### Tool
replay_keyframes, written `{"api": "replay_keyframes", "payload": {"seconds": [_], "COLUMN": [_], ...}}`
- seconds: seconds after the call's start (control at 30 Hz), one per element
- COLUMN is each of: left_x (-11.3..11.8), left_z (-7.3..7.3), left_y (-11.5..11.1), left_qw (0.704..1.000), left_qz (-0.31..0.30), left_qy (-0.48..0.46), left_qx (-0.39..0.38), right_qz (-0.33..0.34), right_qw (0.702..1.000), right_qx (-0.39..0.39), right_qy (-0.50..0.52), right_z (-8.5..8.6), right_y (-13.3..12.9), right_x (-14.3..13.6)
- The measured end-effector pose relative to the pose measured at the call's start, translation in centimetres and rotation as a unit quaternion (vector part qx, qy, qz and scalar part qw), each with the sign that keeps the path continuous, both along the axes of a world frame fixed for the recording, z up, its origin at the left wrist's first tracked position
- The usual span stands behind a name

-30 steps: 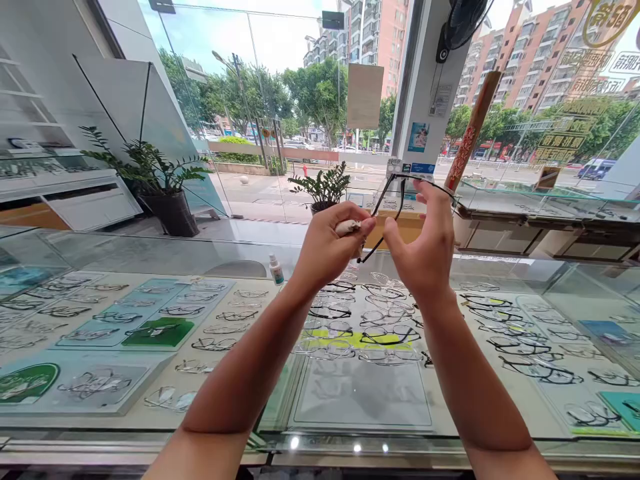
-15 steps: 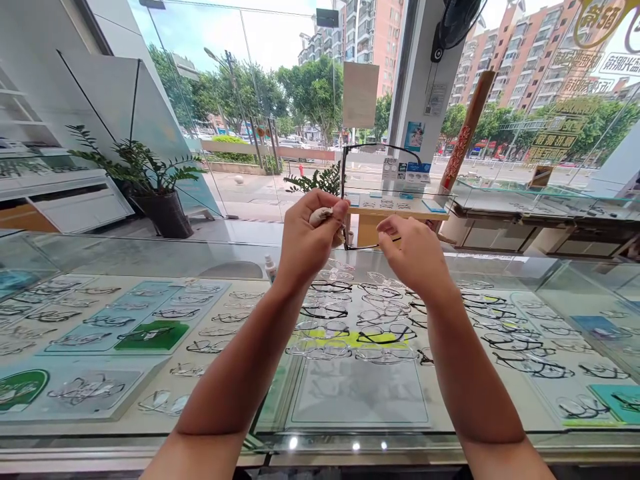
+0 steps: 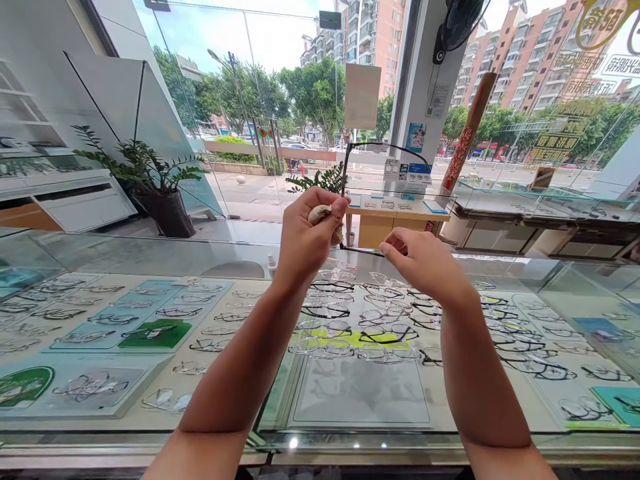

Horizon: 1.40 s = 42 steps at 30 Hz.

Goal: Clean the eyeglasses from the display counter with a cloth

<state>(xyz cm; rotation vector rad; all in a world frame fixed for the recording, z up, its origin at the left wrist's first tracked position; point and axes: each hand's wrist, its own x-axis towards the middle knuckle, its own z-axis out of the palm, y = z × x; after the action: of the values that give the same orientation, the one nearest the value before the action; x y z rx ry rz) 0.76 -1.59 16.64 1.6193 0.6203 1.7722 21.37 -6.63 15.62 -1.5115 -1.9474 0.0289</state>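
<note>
One pair of slim black eyeglasses [image 3: 345, 170] is up in the air above my glass tabletop [image 3: 150, 250], its front seen nearly edge-on and standing upright. Both temples are unfolded toward the right, the upper one bowing down at its tip. I have the left grip [image 3: 310, 230] closed on the front, a crumpled whitish cloth [image 3: 318, 214] bunched in it too. My right grip [image 3: 423, 260] pinches the lower temple's far end.
</note>
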Motion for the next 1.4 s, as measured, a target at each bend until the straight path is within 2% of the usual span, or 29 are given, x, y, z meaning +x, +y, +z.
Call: {"api": "replay_keyframes", "payload": {"seconds": [0.13, 0.3, 0.4, 0.53, 0.77, 1.0, 1.1, 1.2, 1.27, 1.4], "left_x": [-0.1, 0.2, 0.5, 0.6, 0.1, 0.0, -0.4, -1.2, -1.9, -3.6], "left_z": [0.0, -0.3, -0.4, -0.4, 0.1, 0.3, 0.6, 1.1, 1.5, 1.9], "left_y": [-0.3, -0.9, -1.2, -1.3, -1.5, -1.7, -2.6, -4.1, -5.2, -6.1], "left_qw": [1.000, 0.995, 0.991, 0.990, 0.984, 0.979, 0.987, 0.989, 0.985, 0.981], "left_qz": [-0.012, -0.069, -0.071, -0.091, -0.155, -0.179, -0.125, -0.007, 0.047, 0.058], "left_qy": [0.006, 0.078, 0.109, 0.110, 0.075, 0.069, 0.100, 0.131, 0.139, 0.179], "left_qx": [0.000, 0.005, 0.028, 0.018, -0.038, -0.061, -0.008, 0.073, 0.092, 0.050], "right_qz": [0.031, 0.116, 0.162, 0.160, 0.225, 0.223, 0.222, 0.215, 0.207, 0.181], "right_qw": [0.999, 0.981, 0.973, 0.970, 0.951, 0.936, 0.932, 0.929, 0.926, 0.932], "right_qx": [-0.005, 0.110, 0.119, 0.127, 0.101, 0.154, 0.165, 0.171, 0.182, 0.197], "right_qy": [0.027, 0.108, 0.109, 0.129, 0.185, 0.225, 0.235, 0.247, 0.258, 0.246], "right_z": [0.1, 0.0, -0.2, -0.5, -0.5, -0.5, -0.4, -0.1, 0.0, 0.0], "right_y": [-0.1, -0.3, -0.5, -0.3, -0.2, -0.3, -0.7, -1.2, -1.3, -1.2], "right_x": [0.3, -0.9, -2.0, -2.7, -2.3, -3.1, -3.4, -3.3, -3.1, -2.7]}}
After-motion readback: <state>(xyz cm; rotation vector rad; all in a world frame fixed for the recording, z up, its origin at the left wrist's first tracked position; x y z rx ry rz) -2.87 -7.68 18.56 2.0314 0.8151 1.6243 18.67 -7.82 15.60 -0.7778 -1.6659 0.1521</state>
